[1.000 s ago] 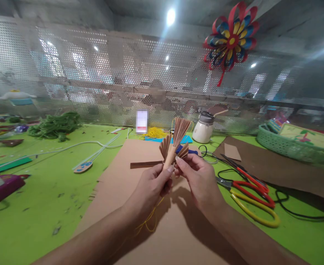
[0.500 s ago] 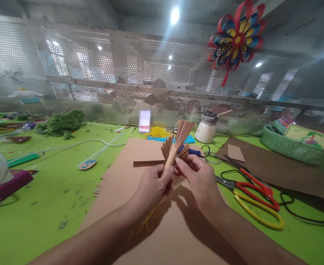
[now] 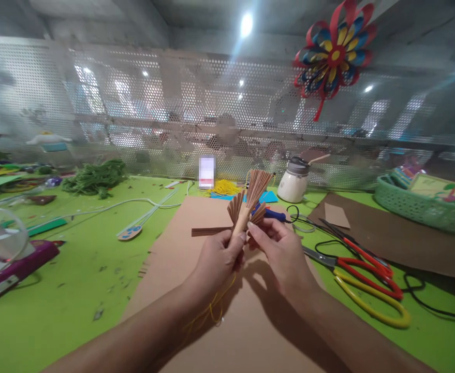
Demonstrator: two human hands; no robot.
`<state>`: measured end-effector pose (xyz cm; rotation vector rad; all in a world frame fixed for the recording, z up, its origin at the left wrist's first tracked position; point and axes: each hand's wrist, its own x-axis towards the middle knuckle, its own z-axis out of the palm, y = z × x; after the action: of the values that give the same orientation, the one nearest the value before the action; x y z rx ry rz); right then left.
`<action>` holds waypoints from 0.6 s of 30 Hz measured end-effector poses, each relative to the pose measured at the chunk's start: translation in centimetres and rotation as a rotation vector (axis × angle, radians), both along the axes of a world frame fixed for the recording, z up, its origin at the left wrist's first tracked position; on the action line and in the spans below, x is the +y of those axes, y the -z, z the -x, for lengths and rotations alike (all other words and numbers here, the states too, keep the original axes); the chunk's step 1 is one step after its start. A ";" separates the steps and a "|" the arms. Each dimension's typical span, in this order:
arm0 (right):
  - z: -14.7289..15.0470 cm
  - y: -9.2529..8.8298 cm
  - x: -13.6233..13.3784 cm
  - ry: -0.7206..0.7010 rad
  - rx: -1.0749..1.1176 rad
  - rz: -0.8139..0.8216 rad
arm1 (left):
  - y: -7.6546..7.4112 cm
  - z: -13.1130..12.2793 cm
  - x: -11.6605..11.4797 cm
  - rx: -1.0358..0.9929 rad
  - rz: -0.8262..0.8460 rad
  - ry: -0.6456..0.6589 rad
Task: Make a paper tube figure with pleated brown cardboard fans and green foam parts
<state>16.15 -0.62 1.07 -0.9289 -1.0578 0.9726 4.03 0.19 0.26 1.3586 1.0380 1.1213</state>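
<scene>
My left hand [image 3: 216, 261] is closed around the lower end of a tan paper tube [image 3: 239, 221], thumb on top. Brown pleated paper fans out of the tube's upper end [image 3: 260, 185] and on both sides of it, forming one paper figure. At its right side the thumb and fingers of my right hand [image 3: 283, 256] pinch the figure near the small right-hand fan [image 3: 257, 213]; the exact contact is partly hidden. A flat brown pleated strip [image 3: 210, 231] extends left behind the figure. Yellow thread [image 3: 216, 306] hangs below my left hand.
Tan cardboard [image 3: 173, 259] lies under my hands on the green table [image 3: 75, 290]. Red-handled and yellow-handled scissors [image 3: 370, 272] lie right, near a green basket [image 3: 413, 207]. A white jar [image 3: 292, 186] and phone [image 3: 206, 172] stand behind. A purple power strip [image 3: 21, 267] lies left.
The view has shifted slightly left, bringing more of the power strip into sight. My hands and the paper figure keep almost the same pose.
</scene>
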 end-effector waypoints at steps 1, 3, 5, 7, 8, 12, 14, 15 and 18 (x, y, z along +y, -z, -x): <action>0.0 0.1 -0.1 -0.003 0.003 0.005 | 0.0 0.1 0.0 0.004 -0.015 -0.012; -0.2 0.2 -0.3 -0.026 -0.006 0.012 | 0.1 0.2 0.2 0.022 -0.041 -0.047; -0.2 0.4 -0.4 -0.058 -0.038 0.016 | 0.1 0.3 0.4 0.037 -0.048 -0.073; -0.3 0.6 -0.5 -0.080 -0.092 0.009 | 0.2 0.4 0.5 0.040 -0.044 -0.084; -0.3 0.7 -0.5 -0.087 -0.120 0.003 | 0.2 0.4 0.6 0.043 -0.043 -0.090; -0.2 0.7 -0.5 -0.111 -0.192 -0.011 | -0.1 0.4 0.5 0.067 -0.053 -0.125; -0.3 0.5 -0.5 -0.116 -0.191 -0.005 | -0.4 0.4 0.1 0.061 -0.048 -0.129; -0.3 0.5 -0.5 -0.117 -0.184 -0.002 | -0.7 0.3 -0.1 0.051 -0.040 -0.126; -0.4 0.3 -0.4 -0.114 -0.140 0.006 | -1.2 0.2 -0.7 0.005 -0.006 -0.093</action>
<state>16.53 -1.06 0.80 -0.9608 -1.2373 1.0171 3.85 -0.54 1.46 1.3298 1.1121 1.1902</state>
